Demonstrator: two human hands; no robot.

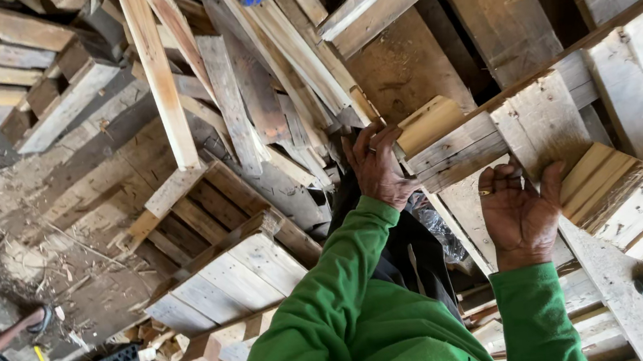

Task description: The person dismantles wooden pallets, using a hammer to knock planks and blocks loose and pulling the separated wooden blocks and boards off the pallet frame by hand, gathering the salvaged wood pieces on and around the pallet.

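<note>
**Both hands on a rough pallet, splinters the likely trouble**

We saw the weathered grey-brown wooden pallet (544, 114) lying across the frame's right half, its long rail running from lower left up to upper right. Our left hand (376, 167) curled its grip over the rail's near end; our right hand (520, 212) pressed a wide-open palm against a cross slat. We judged that splinters, or the pallet tipping onto the loose pale planks (244, 91), could bite.
</note>
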